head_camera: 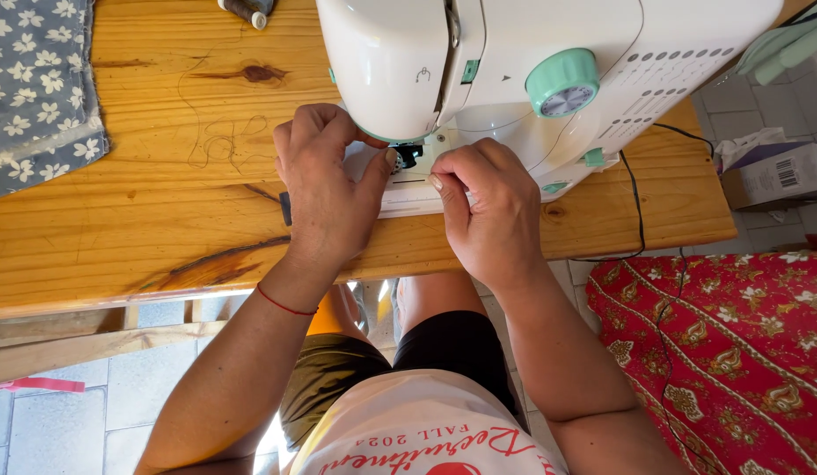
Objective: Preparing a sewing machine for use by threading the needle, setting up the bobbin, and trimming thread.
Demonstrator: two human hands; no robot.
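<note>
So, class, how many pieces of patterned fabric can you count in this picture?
2: a blue flowered fabric at the table's far left, and a red patterned fabric on the right, below the table. More may lie out of view.

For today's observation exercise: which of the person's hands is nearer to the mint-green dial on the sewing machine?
Right. The right hand lies just below and left of the mint-green dial; the left hand is further left, past the needle area.
</note>
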